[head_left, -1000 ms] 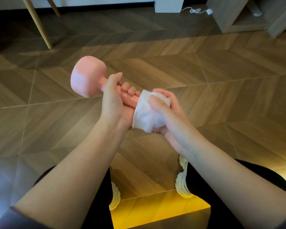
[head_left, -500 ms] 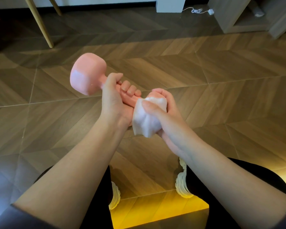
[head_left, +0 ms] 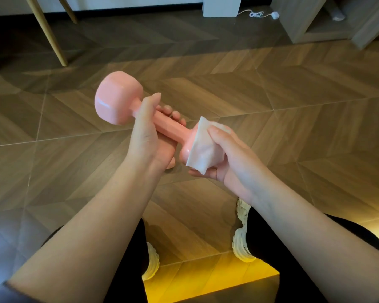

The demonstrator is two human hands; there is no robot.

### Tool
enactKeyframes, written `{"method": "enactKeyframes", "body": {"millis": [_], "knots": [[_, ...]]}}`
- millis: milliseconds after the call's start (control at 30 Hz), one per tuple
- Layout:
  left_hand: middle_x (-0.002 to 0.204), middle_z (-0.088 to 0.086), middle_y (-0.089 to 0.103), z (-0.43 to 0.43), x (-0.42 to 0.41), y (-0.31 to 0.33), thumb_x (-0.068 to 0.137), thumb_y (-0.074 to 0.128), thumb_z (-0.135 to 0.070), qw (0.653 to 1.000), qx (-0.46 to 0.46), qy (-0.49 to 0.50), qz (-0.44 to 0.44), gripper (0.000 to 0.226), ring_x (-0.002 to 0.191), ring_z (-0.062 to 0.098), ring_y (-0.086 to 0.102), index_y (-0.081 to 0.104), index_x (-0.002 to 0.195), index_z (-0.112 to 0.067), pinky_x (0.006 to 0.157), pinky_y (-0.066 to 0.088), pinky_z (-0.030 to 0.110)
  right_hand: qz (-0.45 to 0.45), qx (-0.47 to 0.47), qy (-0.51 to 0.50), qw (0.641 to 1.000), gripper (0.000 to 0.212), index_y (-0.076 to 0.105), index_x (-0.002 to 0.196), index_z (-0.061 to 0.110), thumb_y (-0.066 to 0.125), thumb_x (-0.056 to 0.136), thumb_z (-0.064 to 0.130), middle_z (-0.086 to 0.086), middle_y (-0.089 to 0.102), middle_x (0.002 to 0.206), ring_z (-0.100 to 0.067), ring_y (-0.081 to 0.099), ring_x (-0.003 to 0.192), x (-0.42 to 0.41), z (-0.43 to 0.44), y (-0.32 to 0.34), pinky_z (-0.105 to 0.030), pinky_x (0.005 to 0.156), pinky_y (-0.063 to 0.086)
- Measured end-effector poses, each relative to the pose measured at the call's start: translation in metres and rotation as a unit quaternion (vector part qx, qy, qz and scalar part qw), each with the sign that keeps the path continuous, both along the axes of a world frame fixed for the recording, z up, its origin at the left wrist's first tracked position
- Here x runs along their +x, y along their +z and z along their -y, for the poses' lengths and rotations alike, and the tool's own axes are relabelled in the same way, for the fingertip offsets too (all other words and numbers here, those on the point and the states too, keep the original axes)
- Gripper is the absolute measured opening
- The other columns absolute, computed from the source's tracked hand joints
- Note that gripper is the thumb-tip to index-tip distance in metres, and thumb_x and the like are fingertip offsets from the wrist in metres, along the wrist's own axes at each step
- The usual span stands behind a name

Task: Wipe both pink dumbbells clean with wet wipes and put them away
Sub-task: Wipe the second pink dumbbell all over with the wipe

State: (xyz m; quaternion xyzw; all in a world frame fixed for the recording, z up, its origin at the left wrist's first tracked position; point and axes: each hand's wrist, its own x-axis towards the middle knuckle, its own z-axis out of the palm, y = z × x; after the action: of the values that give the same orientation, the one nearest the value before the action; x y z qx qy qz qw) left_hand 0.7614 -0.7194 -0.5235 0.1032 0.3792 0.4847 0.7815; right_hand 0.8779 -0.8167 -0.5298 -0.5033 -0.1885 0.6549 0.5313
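A pink dumbbell [head_left: 118, 99] is held in the air above the floor, its far head up and to the left. My left hand [head_left: 144, 136] is closed around its handle. My right hand [head_left: 223, 154] presses a white wet wipe [head_left: 202, 149] over the near head of the dumbbell, which the wipe and fingers mostly cover. Below my left palm shows a small pink shape [head_left: 170, 165]; I cannot tell what it is.
Wooden chevron floor [head_left: 293, 119] lies below. Yellow chair legs [head_left: 53, 40] stand at the back left, a white block [head_left: 221, 5] with a cable [head_left: 258, 14] at the back, an open wooden cabinet [head_left: 328, 20] at the back right. My knees and pale shoes [head_left: 241, 241] are below.
My right hand has slid the wipe down the handle onto the near head. The handle's middle is now uncovered. The left hand keeps its grip.
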Motion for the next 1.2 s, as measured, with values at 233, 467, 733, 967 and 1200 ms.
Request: {"method": "enactKeyframes", "body": {"millis": [233, 467, 733, 967, 1200], "knots": [[0.053, -0.006, 0.027, 0.004, 0.006, 0.001, 0.093, 0.056, -0.022, 0.999, -0.044, 0.024, 0.013, 0.033, 0.044, 0.011, 0.030, 0.034, 0.069, -0.020, 0.052, 0.033, 0.025, 0.067, 0.008, -0.016, 0.998, 0.023, 0.059, 0.113, 0.027, 0.066, 0.091, 0.029, 0.005, 0.069, 0.108, -0.012, 0.067, 0.088, -0.006, 0.000, -0.001, -0.036, 0.069, 0.055], [0.050, -0.007, 0.027, -0.003, -0.001, 0.005, 0.091, 0.052, -0.018, 0.998, -0.047, 0.042, 0.006, 0.032, 0.042, 0.012, 0.028, 0.034, 0.065, -0.020, 0.047, 0.034, 0.024, 0.023, 0.049, 0.046, 0.997, 0.040, 0.052, 0.130, 0.027, 0.062, 0.092, 0.031, 0.008, 0.068, 0.111, -0.013, 0.066, 0.101, 0.000, 0.001, 0.000, -0.039, 0.078, 0.056], [0.048, -0.006, 0.022, 0.002, -0.001, 0.006, 0.091, 0.046, -0.016, 1.000, -0.009, 0.013, -0.006, 0.034, 0.043, 0.012, 0.021, 0.029, 0.063, -0.021, 0.048, 0.028, 0.024, 0.067, 0.023, 0.003, 0.997, 0.048, 0.055, 0.119, 0.030, 0.080, 0.078, 0.027, 0.013, 0.068, 0.107, -0.011, 0.069, 0.092, -0.014, -0.001, -0.004, -0.029, 0.066, 0.055], [0.050, -0.004, 0.033, 0.004, 0.003, 0.006, 0.093, 0.048, -0.015, 1.000, 0.024, 0.003, 0.007, 0.032, 0.045, 0.012, 0.033, 0.036, 0.063, -0.018, 0.052, 0.036, 0.025, -0.030, -0.004, 0.036, 0.999, 0.051, 0.054, 0.128, 0.028, 0.068, 0.081, 0.043, -0.005, 0.065, 0.121, -0.025, 0.065, 0.098, 0.000, 0.001, -0.001, -0.050, 0.082, 0.053], [0.054, -0.006, 0.029, 0.004, 0.009, -0.003, 0.092, 0.053, -0.014, 0.999, -0.034, 0.027, 0.005, 0.030, 0.045, 0.011, 0.029, 0.035, 0.070, -0.019, 0.055, 0.034, 0.026, 0.074, 0.010, -0.029, 0.997, 0.027, 0.058, 0.119, 0.031, 0.061, 0.094, 0.038, 0.001, 0.068, 0.120, -0.017, 0.068, 0.096, -0.007, 0.002, -0.005, -0.036, 0.068, 0.052]]}}
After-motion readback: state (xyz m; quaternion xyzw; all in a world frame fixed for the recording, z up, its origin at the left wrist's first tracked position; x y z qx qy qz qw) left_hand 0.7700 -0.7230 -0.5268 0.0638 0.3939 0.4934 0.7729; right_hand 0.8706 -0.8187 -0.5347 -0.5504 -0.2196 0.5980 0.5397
